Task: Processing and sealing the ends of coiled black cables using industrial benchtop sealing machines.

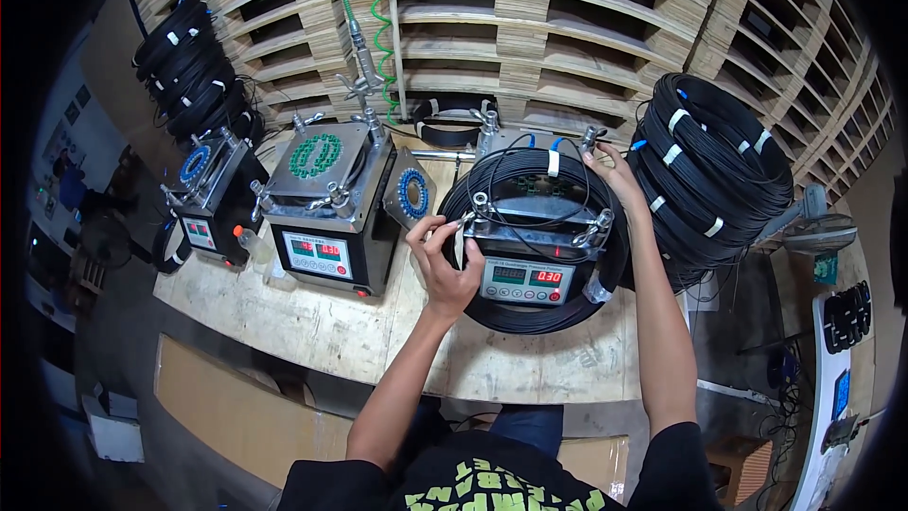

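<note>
A black cable coil (501,317) loops around the polishing machine (526,281) in front of me, with its upper part lying behind and over the machine's top. My left hand (448,270) is at the machine's front left corner. Its thumb and fingers are closed on a white strip (460,244), beside a metal clamp knob (480,201). At the back right corner, my right hand (615,175) has its fingers on another clamp knob (592,137). Blue-capped cable ends (556,144) show near the back of the coil, and a white tie (553,164) wraps it.
Left stand two similar machines, one with a green-dotted round plate (315,156). A blue-ringed plate (413,192) leans between machines. Stacked cable coils (711,180) rise at right, more (194,71) at far left. A small bottle (253,244) and wooden pallets (530,9) are near.
</note>
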`<action>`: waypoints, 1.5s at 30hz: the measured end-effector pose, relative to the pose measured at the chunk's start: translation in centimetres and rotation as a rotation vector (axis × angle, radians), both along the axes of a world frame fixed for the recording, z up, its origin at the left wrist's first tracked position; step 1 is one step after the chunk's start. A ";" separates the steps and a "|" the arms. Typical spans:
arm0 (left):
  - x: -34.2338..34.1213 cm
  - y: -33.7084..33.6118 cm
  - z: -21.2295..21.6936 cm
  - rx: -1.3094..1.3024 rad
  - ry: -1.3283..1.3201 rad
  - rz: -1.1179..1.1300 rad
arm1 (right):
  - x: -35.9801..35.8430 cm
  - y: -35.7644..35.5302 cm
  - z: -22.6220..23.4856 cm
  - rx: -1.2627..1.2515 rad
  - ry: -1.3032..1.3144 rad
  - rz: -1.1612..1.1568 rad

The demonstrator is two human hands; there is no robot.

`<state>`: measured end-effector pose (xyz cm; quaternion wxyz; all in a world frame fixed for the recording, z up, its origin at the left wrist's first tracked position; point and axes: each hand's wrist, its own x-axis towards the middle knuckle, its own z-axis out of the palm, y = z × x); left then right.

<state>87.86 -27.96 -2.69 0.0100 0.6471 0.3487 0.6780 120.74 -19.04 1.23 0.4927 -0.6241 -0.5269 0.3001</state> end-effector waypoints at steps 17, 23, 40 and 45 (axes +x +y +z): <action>-0.9 0.5 0.2 -0.216 -0.101 -0.057 | -0.7 -0.4 0.3 0.021 0.045 0.009; -1.3 0.7 -0.4 -0.206 -0.045 -0.073 | -1.3 -0.6 0.4 0.039 0.058 0.021; -0.8 0.9 0.6 -0.541 -0.100 -0.253 | -10.3 -17.5 -1.1 0.473 -0.352 -0.325; -0.9 1.2 0.1 -0.492 -0.054 -0.220 | -13.7 -16.7 -0.8 0.336 -0.502 -0.573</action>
